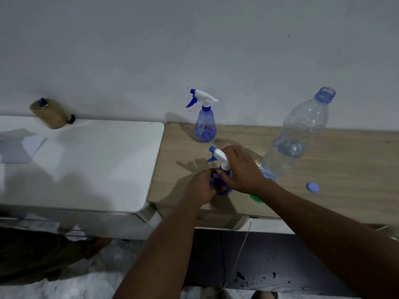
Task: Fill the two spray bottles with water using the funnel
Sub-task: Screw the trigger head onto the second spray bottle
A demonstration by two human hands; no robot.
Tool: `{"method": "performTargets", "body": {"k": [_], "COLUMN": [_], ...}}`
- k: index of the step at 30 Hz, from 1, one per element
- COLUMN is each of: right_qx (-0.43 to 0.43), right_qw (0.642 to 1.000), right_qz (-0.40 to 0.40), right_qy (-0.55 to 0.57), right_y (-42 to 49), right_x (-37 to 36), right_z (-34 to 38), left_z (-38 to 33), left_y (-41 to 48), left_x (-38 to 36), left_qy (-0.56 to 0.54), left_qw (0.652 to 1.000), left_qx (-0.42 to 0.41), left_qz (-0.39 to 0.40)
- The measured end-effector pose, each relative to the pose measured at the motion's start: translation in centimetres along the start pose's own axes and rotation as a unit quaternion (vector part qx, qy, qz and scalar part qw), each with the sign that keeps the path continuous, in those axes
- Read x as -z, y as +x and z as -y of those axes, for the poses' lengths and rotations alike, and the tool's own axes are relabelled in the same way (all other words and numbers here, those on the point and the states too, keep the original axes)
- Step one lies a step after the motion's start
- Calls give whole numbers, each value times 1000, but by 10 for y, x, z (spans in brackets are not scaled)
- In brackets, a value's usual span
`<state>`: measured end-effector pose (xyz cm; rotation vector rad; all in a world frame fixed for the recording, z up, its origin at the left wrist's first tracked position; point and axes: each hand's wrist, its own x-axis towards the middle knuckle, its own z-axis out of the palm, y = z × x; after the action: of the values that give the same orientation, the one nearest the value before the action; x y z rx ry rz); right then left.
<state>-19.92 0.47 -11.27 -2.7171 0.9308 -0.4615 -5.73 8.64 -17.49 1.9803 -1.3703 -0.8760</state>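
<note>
Between the curled fingers of the left hand (201, 186) stood the near spray bottle (226, 188), its translucent blue body wrapped from the side and held down on the wooden table (345, 160). Above those fingers, the right hand (239, 169) curved over the white spray head (218, 155), thumb and fingers closed round its neck at the collar. Only the blue nozzle and trigger stuck out beyond the knuckles. Thin plastic like this looked light and a little squashy, so the body wanted a firm but gentle hold low down. Any twisting belonged at the collar, not the trigger, and once wet it would probably be slippery.

Beyond the right fingertips, near the wall, the far spray bottle (205, 126) stood upright with its head on. To the right of that hand rose the tall, clear water bottle (295, 139), uncapped and partly full. Its round blue cap (312, 187) lay apart on the wood grain. Under the right wrist a green funnel (255, 198) peeked out.
</note>
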Motion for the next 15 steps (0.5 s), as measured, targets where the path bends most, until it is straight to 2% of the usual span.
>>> {"method": "performTargets", "body": {"k": [5,9,13,15], "right_qx": [-32,-2,-46,-22], "right_qw": [999,1000,999,1000], "right_qz": [1,10,15,14], "right_qy": [0,23,-4,0], "right_y": [4,1,3,2], "right_x": [1,1,1,3], "right_z": [3,0,3,1], "left_z": [-2,-2,-2,1], "left_y": [-1,0,0,1], "left_x": [0,-1,0,-1], "left_qy": [9,5,7,0], "left_qw": [1000,1000,1000,1000], "left_qx": [8,10,12,11], "left_qz": [7,6,6,2]}}
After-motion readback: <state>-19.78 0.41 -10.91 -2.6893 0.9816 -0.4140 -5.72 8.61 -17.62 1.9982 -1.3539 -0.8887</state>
